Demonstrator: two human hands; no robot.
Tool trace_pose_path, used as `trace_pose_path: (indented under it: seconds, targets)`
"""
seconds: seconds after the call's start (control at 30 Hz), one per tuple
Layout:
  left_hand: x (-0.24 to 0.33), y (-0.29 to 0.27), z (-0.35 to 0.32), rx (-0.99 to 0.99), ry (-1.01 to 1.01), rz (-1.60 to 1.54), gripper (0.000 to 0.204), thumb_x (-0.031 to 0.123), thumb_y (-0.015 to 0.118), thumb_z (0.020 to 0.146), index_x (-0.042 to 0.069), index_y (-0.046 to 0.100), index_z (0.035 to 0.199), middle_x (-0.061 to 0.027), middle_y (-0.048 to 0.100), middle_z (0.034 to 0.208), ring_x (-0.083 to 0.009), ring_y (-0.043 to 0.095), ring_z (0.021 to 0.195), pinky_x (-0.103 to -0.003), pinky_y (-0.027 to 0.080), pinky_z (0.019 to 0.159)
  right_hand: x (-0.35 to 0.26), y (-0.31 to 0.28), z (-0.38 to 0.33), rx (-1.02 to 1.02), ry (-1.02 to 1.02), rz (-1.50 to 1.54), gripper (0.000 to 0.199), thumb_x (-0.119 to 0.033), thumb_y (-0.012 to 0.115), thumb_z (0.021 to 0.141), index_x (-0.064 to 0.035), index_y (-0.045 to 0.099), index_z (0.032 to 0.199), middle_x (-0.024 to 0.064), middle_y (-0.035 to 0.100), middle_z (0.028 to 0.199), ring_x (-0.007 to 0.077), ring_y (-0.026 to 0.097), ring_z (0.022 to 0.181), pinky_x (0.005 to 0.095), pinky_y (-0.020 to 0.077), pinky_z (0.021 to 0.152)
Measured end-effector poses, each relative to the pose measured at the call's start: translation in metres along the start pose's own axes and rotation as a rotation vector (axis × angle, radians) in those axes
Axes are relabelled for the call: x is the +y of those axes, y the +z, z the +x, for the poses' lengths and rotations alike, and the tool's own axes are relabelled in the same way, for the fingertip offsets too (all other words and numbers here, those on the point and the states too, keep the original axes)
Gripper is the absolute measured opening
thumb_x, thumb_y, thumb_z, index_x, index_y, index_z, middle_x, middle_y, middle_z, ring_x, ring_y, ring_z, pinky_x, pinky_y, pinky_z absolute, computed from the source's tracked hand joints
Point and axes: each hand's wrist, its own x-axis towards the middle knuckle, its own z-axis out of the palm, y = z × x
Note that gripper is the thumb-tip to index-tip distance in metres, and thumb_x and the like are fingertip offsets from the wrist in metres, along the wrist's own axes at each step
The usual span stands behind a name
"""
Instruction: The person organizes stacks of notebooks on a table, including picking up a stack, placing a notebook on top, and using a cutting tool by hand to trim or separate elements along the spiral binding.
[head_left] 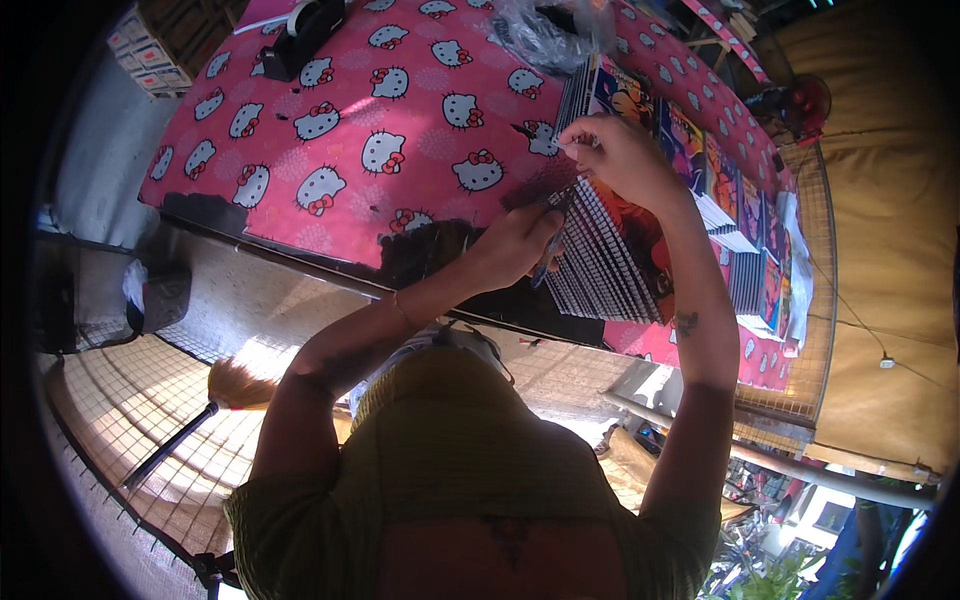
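Right hand pinches a small white piece above the spiral notebooks; left hand grips a pen.

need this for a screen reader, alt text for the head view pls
A person's two hands work at a stack of spiral-bound notebooks on a table under a pink cartoon-cat cloth: the right hand pinches at the top edge, the left hand holds a pen against the spirals. A broom lies below.
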Motion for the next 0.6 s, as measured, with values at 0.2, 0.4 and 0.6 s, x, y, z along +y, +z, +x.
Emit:
trace_pose_path:
  seconds: [0.2, 0.4, 0.6]
  targets:
    - [0.007, 0.002, -0.002, 0.014, 0.024, 0.061, 0.038, 0.036, 0.041, 0.1, 0.0, 0.052, 0.105, -0.0113, 0.066, 0.088, -0.019, 0.069, 0.073, -0.029, 0.056, 0.056, 0.015, 0.006, 0.0, 0.19, -0.299, -0.171, 0.014, -0.009, 0.059, 0.09, -0.0008, 0.06, 0.1, 0.0091, 0.062, 0.084, 0.0251, 0.065, 0.079, 0.0353, 0.049, 0.071]
    - [0.01, 0.008, 0.002, 0.103, 0.073, 0.05, 0.033, 0.027, 0.039, 0.1, -0.003, 0.051, 0.095, -0.0098, 0.06, 0.07, -0.0179, 0.063, 0.056, -0.032, 0.049, 0.048, 0.001, 0.006, 0.009, -0.08, -0.015, -0.367, 0.026, -0.026, 0.065, 0.086, -0.0039, 0.062, 0.099, 0.0131, 0.065, 0.087, 0.0262, 0.064, 0.082, 0.0371, 0.0474, 0.071]
    - [0.012, 0.01, -0.003, 0.058, 0.058, 0.109, 0.033, 0.027, 0.038, 0.101, -0.003, 0.05, 0.094, -0.0109, 0.061, 0.07, -0.0194, 0.065, 0.057, -0.032, 0.05, 0.05, 0.006, 0.008, 0.01, -0.09, -0.059, -0.395, 0.03, -0.032, 0.065, 0.087, -0.0033, 0.059, 0.095, 0.0137, 0.066, 0.088, 0.0295, 0.063, 0.084, 0.0386, 0.0459, 0.076]
